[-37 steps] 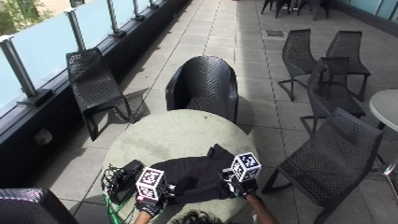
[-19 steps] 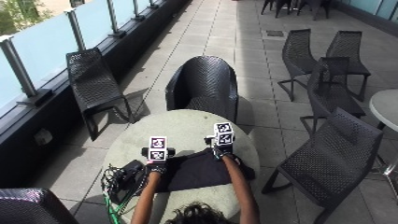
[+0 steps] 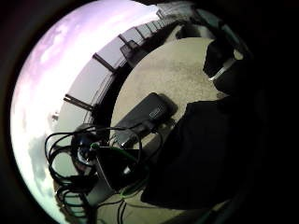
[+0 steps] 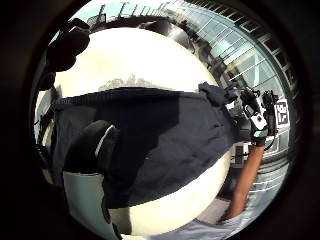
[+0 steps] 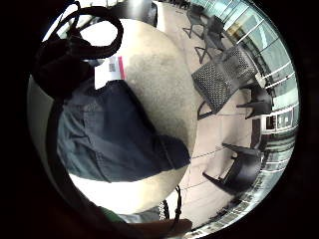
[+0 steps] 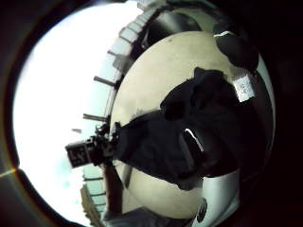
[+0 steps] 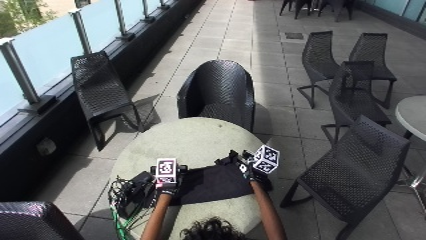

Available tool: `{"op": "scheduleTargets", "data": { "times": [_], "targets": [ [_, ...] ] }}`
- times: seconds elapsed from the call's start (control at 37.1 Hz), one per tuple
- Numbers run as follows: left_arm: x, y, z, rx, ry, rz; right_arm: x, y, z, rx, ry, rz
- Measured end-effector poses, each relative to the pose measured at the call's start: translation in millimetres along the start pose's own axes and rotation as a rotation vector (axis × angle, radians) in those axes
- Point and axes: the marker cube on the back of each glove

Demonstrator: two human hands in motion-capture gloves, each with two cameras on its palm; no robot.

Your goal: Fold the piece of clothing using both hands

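Note:
A black garment [image 7: 214,182] lies flat on the round stone table [image 7: 193,145], just in front of the person. My left hand [image 7: 166,183] is at its left end and my right hand [image 7: 249,169] at its right end, which is bunched up. In the left thumb side palm view the garment [image 4: 150,130] stretches across to my right hand [image 4: 255,120], which pinches a corner. In the right thumb side palm view my left hand [image 6: 100,143] pinches the opposite end of the garment [image 6: 189,123].
A black device [image 7: 138,186] with tangled black and green cables [image 7: 120,205] lies on the table beside my left hand. Black wicker chairs stand behind the table [image 7: 219,92], at its right [image 7: 353,167] and at its left [image 7: 100,90].
Both hands carried the garment's near edge away from the person across the cloth, then drew back a little. The garment now lies as a narrower band.

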Motion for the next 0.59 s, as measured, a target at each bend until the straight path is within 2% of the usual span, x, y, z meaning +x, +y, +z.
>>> {"op": "scheduleTargets", "data": {
  "times": [0.05, 0.11, 0.19, 0.24, 0.3, 0.4, 0.46, 0.51, 0.59],
  "targets": [
    [12, 24, 24, -0.111, 0.046, 0.028, 25, 4, 5, 0.042, -0.020, 0.078],
    [21, 45, 27, -0.221, 0.072, 0.046, 43, 11, 11, 0.020, 0.000, 0.134],
    [29, 65, -20, -0.313, 0.061, 0.075, 59, 23, 23, -0.080, 0.041, 0.167],
    [34, 85, -61, -0.444, 0.046, 0.101, 69, 28, 34, -0.139, 0.069, 0.180],
    [36, 98, -74, -0.538, 0.034, 0.124, 76, 32, 44, -0.148, 0.094, 0.187],
    [41, 89, -65, -0.471, 0.043, 0.154, 79, 42, 55, -0.120, 0.165, 0.198],
    [43, 97, -63, -0.549, 0.068, 0.162, 79, 44, 56, -0.066, 0.203, 0.192],
    [43, 107, -63, -0.650, 0.082, 0.166, 76, 40, 55, 0.042, 0.218, 0.164],
    [39, 101, -57, -0.613, 0.055, 0.147, 76, 29, 50, 0.198, 0.261, 0.131]
  ]
}}
